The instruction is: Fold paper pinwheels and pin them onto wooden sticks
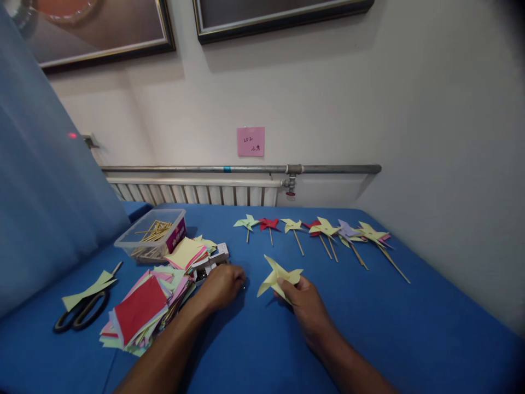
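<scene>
My right hand (305,303) pinches a folded yellow paper pinwheel (279,275) just above the blue table (410,334). My left hand (223,284) rests closed on the table beside a small white box (215,256), its fingertips curled around something too small to make out. A messy stack of coloured paper squares (143,309), red on top, lies left of my left forearm.
A row of finished pinwheels on sticks (324,230) lies along the back of the table. A clear plastic tub of wooden sticks (153,235) stands at the back left. Black scissors (80,312) with a yellow paper scrap lie at the far left. A radiator and pipe run behind.
</scene>
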A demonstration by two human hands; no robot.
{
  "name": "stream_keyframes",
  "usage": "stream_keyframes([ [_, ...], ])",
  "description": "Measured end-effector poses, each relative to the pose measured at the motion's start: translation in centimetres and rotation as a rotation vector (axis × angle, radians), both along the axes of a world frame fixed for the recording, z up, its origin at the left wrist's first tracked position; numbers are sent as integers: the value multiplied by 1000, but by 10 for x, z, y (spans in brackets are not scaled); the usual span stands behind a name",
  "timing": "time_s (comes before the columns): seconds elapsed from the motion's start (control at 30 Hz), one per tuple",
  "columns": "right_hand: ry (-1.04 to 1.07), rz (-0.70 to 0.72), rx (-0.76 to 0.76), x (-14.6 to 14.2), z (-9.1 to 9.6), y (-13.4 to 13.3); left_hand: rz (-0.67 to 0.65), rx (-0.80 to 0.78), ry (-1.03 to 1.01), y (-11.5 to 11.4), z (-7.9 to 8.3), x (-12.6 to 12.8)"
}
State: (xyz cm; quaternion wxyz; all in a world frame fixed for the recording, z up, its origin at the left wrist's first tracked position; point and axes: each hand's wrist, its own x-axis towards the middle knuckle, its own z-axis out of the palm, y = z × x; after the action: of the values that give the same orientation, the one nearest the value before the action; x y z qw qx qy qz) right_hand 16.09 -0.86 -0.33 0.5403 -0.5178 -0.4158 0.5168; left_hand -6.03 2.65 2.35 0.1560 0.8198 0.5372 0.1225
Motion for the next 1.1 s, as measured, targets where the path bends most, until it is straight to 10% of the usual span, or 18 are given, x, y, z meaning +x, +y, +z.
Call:
stream_keyframes([
  [1.1,35,23,-21,3,-7,4,-36,47,127,-9,2,11],
])
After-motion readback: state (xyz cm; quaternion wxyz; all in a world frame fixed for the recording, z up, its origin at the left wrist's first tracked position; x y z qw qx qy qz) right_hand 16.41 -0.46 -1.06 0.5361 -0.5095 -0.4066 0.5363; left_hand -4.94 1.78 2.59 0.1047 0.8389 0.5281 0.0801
